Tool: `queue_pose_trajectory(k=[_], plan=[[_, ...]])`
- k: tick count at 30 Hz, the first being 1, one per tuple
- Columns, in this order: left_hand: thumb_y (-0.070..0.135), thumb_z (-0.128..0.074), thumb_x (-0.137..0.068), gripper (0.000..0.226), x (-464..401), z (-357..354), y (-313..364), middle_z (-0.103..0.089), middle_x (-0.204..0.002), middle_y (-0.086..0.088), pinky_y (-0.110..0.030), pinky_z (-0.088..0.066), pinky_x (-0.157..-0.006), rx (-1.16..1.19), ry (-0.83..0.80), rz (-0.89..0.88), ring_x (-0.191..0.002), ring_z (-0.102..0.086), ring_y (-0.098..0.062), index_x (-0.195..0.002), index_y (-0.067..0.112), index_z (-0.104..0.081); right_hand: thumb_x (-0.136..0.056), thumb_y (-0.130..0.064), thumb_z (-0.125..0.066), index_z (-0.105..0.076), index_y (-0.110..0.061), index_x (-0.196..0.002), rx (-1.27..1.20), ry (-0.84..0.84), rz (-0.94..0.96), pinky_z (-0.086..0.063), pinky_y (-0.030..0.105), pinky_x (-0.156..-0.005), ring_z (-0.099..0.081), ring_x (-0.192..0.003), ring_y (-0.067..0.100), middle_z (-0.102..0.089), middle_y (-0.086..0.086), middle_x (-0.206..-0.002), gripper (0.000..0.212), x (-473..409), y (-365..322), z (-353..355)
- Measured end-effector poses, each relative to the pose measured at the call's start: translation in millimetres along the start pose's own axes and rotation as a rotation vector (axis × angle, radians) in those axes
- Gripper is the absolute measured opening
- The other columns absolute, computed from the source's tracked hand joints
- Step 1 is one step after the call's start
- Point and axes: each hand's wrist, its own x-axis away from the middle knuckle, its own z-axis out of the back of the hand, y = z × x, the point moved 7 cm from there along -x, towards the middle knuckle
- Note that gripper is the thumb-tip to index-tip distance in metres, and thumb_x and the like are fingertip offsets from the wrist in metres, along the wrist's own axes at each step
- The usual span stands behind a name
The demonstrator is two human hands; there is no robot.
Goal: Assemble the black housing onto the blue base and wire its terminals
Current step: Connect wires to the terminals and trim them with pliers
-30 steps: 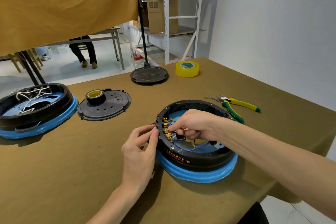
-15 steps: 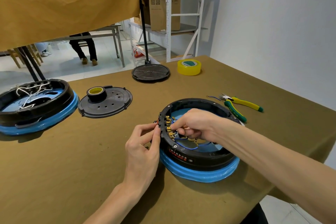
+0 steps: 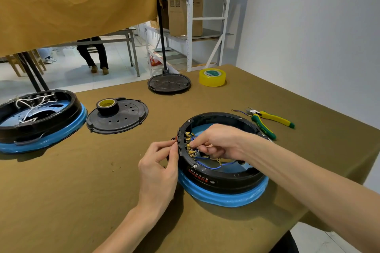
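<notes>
- Head view, the only one I have. Black housing [image 3: 221,178] sits on the blue base [image 3: 224,196], near the front right of the surface [image 3: 72,191].
- Left hand [image 3: 158,170] is at the housing's outer left wall; thumb and forefinger are curled together at a small reddish part against the wall. I cannot make out what that part is.
- Right hand [image 3: 218,144] reaches inside the ring, fingers curled and pinching at the row of brass terminals [image 3: 190,146]. Its fingertips hide exactly what they hold; it reads as a terminal or a wire end.
- Blue wires [image 3: 207,165] loop along the inner floor; their far ends pass under the right hand.
- Red print on the housing's front wall is too small to read.
- Second housing on a blue base [image 3: 37,121], white wires inside, is cut off at the left edge.
- Also on the surface: black lid [image 3: 123,121] carrying a black tape roll [image 3: 108,106], yellow tape roll [image 3: 212,77], green-and-yellow cutters [image 3: 267,121], round black stand foot [image 3: 169,83].
</notes>
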Motion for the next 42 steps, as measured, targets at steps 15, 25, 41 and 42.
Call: queue_pose_trajectory(k=[15,25,41,42], plan=[[0.024,-0.046,-0.108,0.035,-39.6,-30.2,-33.5,-0.065,-0.130,0.007,-0.017,-0.051,-0.094,0.174,-0.235,0.290,-0.121,-0.060,-0.004,-0.141,0.017,-0.056,-0.096,-0.032,-0.068,-0.078,-0.022,-0.096,0.654,0.260,0.462,-0.054,0.029,-0.074,-0.069,-0.083,0.012,-0.074,-0.003,-0.089,0.014,-3.0,-37.1,12.7],[0.023,-0.051,-0.106,0.028,-36.3,-35.6,-36.0,-0.072,-0.119,0.010,-0.020,-0.055,-0.088,0.227,-0.317,0.240,-0.112,-0.067,-0.004,-0.133,0.024,-0.061,-0.094,-0.037,-0.069,-0.078,-0.027,-0.092,0.717,0.265,0.454,-0.057,0.036,-0.084,-0.067,-0.088,0.010,-0.074,-0.008,-0.092,0.014,2.4,-38.9,18.1],[0.023,-0.045,-0.109,0.028,-36.3,-36.7,-35.4,-0.069,-0.122,0.006,-0.040,-0.054,-0.101,0.134,-0.336,0.212,-0.115,-0.065,-0.008,-0.134,0.024,-0.057,-0.097,-0.029,-0.065,-0.071,-0.027,-0.095,0.978,0.043,0.363,-0.051,0.031,-0.075,-0.062,-0.088,0.014,-0.068,-0.006,-0.093,0.007,-2.3,-58.6,10.0],[0.023,-0.045,-0.109,0.028,-36.3,-36.8,-35.3,-0.069,-0.123,0.006,-0.040,-0.054,-0.101,0.132,-0.337,0.213,-0.115,-0.065,-0.008,-0.134,0.024,-0.057,-0.097,-0.029,-0.065,-0.070,-0.028,-0.094,0.994,0.033,0.355,-0.051,0.032,-0.076,-0.062,-0.088,0.014,-0.067,-0.007,-0.094,0.007,-2.5,-59.5,9.6]])
